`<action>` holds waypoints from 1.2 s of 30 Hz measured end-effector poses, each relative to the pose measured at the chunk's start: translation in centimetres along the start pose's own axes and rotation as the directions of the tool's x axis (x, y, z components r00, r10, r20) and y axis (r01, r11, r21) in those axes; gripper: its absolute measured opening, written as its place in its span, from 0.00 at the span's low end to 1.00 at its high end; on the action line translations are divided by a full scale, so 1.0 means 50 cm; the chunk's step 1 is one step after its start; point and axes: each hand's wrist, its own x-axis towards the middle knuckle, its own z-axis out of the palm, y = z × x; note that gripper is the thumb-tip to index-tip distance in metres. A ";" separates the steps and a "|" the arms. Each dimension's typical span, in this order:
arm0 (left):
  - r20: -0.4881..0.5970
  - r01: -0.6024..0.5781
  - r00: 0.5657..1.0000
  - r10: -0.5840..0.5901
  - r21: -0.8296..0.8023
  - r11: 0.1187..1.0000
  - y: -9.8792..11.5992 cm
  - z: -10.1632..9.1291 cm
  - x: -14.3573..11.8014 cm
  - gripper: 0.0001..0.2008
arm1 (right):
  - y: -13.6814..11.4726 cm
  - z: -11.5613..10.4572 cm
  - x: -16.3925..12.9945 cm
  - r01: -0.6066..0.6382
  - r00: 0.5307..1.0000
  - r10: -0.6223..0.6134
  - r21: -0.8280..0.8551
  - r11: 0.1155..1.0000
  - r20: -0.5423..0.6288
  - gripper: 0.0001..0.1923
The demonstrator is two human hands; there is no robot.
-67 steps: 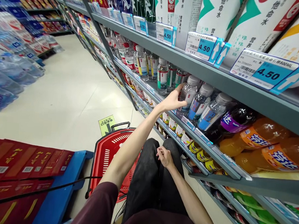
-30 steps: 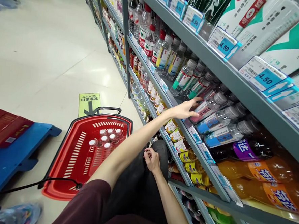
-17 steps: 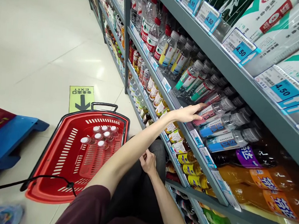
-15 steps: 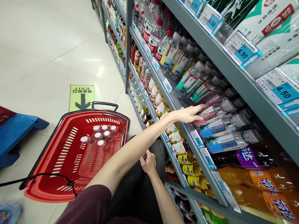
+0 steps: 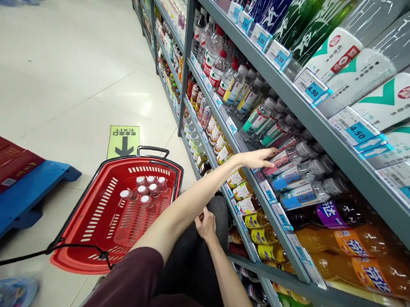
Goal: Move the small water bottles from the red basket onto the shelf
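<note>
My left hand stretches across to the shelf, its fingers spread and touching the base end of a clear drink bottle with a pink label. That bottle leans back among others on the shelf. Below it are two blue-label bottles; above it stand green-label bottles. My right hand rests by my knee with its fingers curled in, and nothing shows in it. At my left, a red shopping basket on the floor holds several small white-capped bottles.
The grey shelf edge with price tags runs diagonally past my left forearm. Large orange soda bottles lie lower right. A blue pallet carries red boxes. A yellow exit sign marks the floor; a black cord trails from the basket.
The view has shifted, so the basket and pallet appear further right. My left hand stays at the pink-label bottle, and my right hand remains by my knee.
</note>
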 end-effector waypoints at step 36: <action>-0.595 0.991 0.055 -0.802 -0.067 0.118 -0.250 0.255 -0.813 0.23 | 0.018 0.000 -0.027 -0.051 0.996 0.072 -0.322 0.945 0.052 0.19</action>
